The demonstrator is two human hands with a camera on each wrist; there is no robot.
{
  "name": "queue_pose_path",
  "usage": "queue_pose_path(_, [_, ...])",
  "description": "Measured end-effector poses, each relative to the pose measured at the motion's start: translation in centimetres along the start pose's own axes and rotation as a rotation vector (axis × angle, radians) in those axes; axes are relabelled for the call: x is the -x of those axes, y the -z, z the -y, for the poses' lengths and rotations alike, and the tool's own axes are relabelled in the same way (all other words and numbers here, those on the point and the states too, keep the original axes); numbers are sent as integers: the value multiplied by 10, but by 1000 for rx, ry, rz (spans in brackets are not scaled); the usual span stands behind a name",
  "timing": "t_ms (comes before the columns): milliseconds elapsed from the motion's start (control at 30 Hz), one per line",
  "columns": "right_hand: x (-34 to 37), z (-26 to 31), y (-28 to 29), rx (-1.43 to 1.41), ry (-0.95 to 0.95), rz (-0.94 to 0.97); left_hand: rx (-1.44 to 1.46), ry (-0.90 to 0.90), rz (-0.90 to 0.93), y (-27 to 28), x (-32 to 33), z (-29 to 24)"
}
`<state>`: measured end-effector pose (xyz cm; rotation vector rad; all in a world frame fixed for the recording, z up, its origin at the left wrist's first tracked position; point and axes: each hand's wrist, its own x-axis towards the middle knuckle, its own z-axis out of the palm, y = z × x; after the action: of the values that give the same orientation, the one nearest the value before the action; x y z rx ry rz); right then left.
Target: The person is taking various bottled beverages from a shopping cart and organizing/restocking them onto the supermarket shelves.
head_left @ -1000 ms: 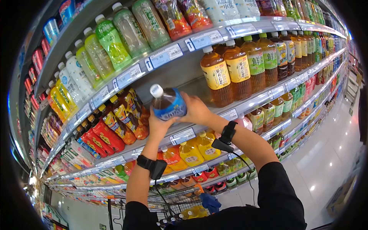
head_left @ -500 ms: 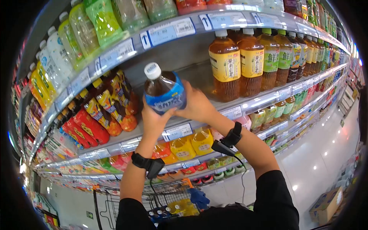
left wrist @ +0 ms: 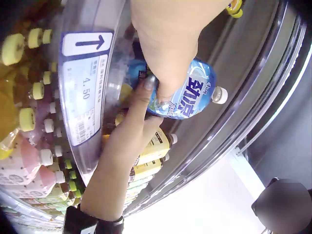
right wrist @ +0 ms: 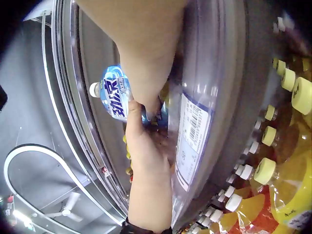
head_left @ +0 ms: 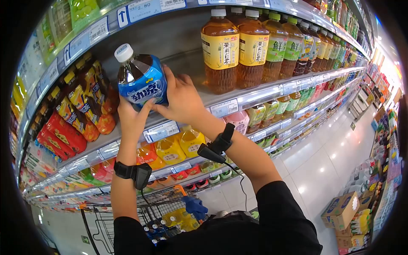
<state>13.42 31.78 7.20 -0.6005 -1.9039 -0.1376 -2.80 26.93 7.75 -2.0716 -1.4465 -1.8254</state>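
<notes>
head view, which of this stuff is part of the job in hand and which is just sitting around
Seems part of the job:
- blue-labelled bottle, held between both hands
- left hand
- right hand
- shelf at which the bottle is held

Seems just around:
- yellow-labelled bottles
- green-labelled bottles
- cardboard box on the floor

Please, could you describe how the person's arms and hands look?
Both arms wear short black fabric sleeves. The left hand and right hand are bare, without gloves. Each arm carries a black wrist strap with a small black box, from which a thin black cable runs.
</notes>
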Motion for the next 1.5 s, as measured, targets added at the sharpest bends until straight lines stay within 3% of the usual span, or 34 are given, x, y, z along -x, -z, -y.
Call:
queue_pose_path(300, [2,-1,-2,126,-22,85,-17,23,16,3,0,1])
queue_pose_path(400, [-1,1,-4,92,-44,133,-75,-45,4,7,-5,7])
queue_pose_path(567, [-1,0,-6,90,30,78,-31,13,82,21,-14,6])
queue_pose_path(833, [-2,2,-5,76,16,107,-212,155,362,42,-35,-6])
queue_pose_path(1133, [-5,2,-2,-24,-106,205,-106,117,324,35,-38,7])
queue_pose_path(1233, [-3,0,-5,-20,-64,132,-56,138,338,32,-40,14])
queue_pose_path(1500, [-5,3,-1,-60,-143,201,-15,204,367,33,-40,21])
